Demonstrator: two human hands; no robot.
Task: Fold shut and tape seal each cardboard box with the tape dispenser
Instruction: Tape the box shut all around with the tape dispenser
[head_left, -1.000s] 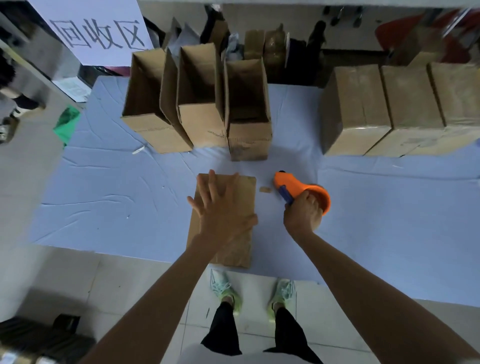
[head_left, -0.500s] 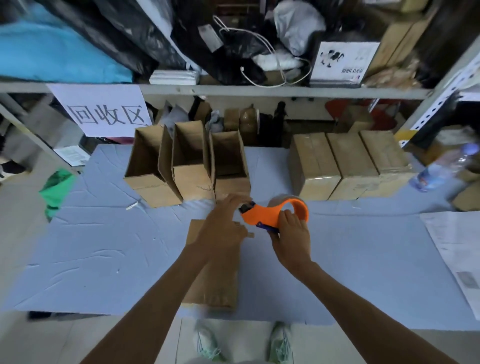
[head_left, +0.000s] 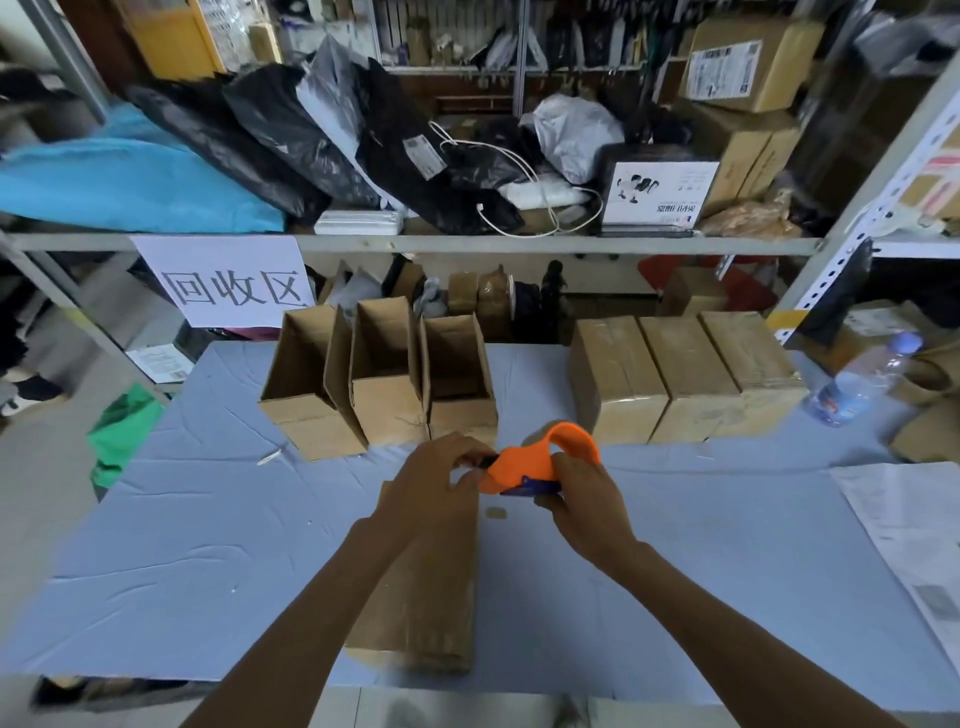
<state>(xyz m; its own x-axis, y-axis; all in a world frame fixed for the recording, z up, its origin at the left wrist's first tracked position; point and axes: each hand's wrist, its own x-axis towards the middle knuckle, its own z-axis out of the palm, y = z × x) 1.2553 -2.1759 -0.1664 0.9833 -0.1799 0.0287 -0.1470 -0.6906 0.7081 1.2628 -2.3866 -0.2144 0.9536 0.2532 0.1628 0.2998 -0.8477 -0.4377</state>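
A closed cardboard box lies on the blue table in front of me, partly under my left forearm. My right hand grips the orange tape dispenser just above the box's far end. My left hand has its fingers curled at the dispenser's front tip, pinching there; the tape end itself is too small to see. Three open boxes stand at the back left. Three closed boxes stand at the back right.
A water bottle stands at the right edge, with a printed paper sheet near it. Cluttered shelves with bags and cartons rise behind the table. A white paper sign hangs at the back left. A small tape scrap lies beside the box.
My right hand lifted the dispenser off the table to above the box's far end. My left hand left the box top and reached the dispenser's tip. My view tilted upward.
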